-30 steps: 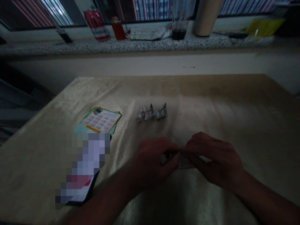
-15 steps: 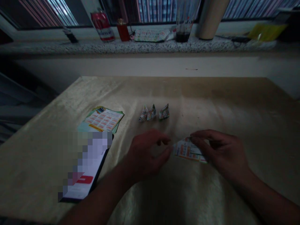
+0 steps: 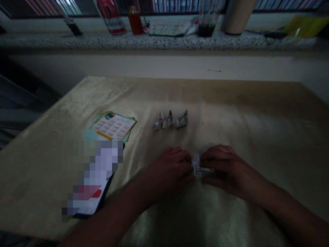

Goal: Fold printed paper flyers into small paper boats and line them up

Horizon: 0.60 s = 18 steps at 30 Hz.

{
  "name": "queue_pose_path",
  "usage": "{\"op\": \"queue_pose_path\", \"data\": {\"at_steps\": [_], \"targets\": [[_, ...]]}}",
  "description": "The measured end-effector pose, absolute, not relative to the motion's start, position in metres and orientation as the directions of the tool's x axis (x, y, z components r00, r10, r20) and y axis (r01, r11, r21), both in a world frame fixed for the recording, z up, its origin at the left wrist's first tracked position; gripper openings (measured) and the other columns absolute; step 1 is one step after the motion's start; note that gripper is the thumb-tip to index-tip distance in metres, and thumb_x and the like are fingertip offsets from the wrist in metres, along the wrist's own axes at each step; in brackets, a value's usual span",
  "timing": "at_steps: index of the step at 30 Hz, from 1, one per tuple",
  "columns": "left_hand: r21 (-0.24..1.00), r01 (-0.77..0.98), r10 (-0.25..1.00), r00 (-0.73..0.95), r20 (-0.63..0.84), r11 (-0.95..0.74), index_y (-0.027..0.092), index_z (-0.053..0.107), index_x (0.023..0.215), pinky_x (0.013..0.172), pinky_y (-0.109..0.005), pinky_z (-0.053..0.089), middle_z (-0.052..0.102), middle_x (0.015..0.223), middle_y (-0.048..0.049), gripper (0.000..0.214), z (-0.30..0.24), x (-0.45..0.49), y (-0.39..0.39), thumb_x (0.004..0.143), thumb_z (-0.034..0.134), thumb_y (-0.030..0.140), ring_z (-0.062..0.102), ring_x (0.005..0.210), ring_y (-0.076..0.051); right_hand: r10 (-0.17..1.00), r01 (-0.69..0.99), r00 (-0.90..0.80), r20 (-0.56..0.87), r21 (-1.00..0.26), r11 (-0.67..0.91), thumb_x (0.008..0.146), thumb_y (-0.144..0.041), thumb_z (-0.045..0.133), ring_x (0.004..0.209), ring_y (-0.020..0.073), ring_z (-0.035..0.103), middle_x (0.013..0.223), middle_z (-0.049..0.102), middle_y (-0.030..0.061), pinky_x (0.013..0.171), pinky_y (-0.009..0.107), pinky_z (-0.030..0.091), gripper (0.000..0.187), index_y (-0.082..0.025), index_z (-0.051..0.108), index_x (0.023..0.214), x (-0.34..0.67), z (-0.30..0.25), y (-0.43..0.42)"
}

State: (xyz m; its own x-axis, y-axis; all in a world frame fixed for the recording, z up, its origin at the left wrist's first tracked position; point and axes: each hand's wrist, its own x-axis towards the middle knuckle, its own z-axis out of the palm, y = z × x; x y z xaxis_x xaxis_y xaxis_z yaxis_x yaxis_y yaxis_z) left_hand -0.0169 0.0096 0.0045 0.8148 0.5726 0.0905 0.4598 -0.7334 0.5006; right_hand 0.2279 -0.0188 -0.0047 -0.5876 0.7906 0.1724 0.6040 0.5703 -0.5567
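Note:
A small printed sheet of paper (image 3: pixel 196 165) lies on the table between my hands, mostly covered by fingers. My left hand (image 3: pixel 174 168) presses on its left side with fingers bent and close together. From the other side, my right hand (image 3: pixel 222 166) holds the sheet's right part, fingers curled over it. Only a narrow printed strip shows between them. Beyond my hands stand three small folded paper shapes (image 3: pixel 167 120) with pointed tips, two touching and one a little apart to the right.
At the left lies a stack of printed leaflets (image 3: pixel 115 126), with a phone (image 3: pixel 96 202) nearer me, its screen partly blurred out. On the granite windowsill (image 3: pixel 164 43) stand a red-labelled bottle (image 3: pixel 111 19), a red jar (image 3: pixel 135 22), a glass of dark liquid (image 3: pixel 206 29) and a beige cylinder (image 3: pixel 239 17).
My hands have come closer together and lowered onto the paper, now pressed against the table. Less of the sheet shows than before. The camera view has tilted slightly down.

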Motion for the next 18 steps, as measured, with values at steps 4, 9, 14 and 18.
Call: {"op": "queue_pose_path", "data": {"at_steps": [4, 9, 14, 18], "targets": [[0.472, 0.472, 0.579, 0.809, 0.106, -0.745, 0.017, 0.074, 0.097, 0.088, -0.037, 0.044, 0.071, 0.103, -0.0056, 0.016, 0.0067, -0.0160, 0.0079, 0.098, 0.059, 0.022, 0.061, 0.093, -0.020, 0.773, 0.583, -0.615, 0.158, -0.569, 0.580, 0.090, -0.027, 0.074, 0.107, 0.0200, 0.063, 0.110, 0.072, -0.0004, 0.097, 0.038, 0.041, 0.023, -0.031, 0.074, 0.113, 0.2274, -0.0013, -0.0189], [0.437, 0.442, 0.544, 0.828, 0.137, -0.783, 0.017, 0.073, 0.100, 0.092, -0.038, 0.042, 0.071, 0.104, -0.0051, 0.014, 0.0033, -0.0201, 0.0083, 0.097, 0.062, 0.027, 0.061, 0.096, -0.020, 0.755, 0.582, -0.633, 0.171, -0.538, 0.610, 0.094, -0.022, 0.066, 0.108, 0.0205, 0.061, 0.113, 0.071, 0.0013, 0.097, 0.040, 0.040, 0.029, -0.032, 0.071, 0.121, 0.2276, -0.0008, -0.0195], [0.411, 0.424, 0.522, 0.837, 0.164, -0.807, 0.020, 0.072, 0.100, 0.090, -0.036, 0.042, 0.071, 0.107, -0.0034, 0.013, 0.0007, -0.0208, 0.0106, 0.097, 0.063, 0.028, 0.062, 0.096, -0.020, 0.770, 0.600, -0.617, 0.162, -0.537, 0.594, 0.089, -0.027, 0.074, 0.113, 0.0225, 0.059, 0.116, 0.070, 0.0009, 0.100, 0.042, 0.039, 0.032, -0.032, 0.071, 0.120, 0.2281, -0.0019, -0.0217], [0.365, 0.454, 0.537, 0.827, 0.167, -0.813, 0.015, 0.069, 0.098, 0.086, -0.037, 0.043, 0.070, 0.099, -0.0057, 0.017, 0.0026, -0.0159, 0.0087, 0.101, 0.054, 0.020, 0.062, 0.089, -0.020, 0.767, 0.588, -0.618, 0.172, -0.547, 0.596, 0.093, -0.025, 0.068, 0.109, 0.0208, 0.061, 0.113, 0.070, 0.0014, 0.098, 0.041, 0.039, 0.025, -0.030, 0.072, 0.118, 0.2271, 0.0017, -0.0221]]}}
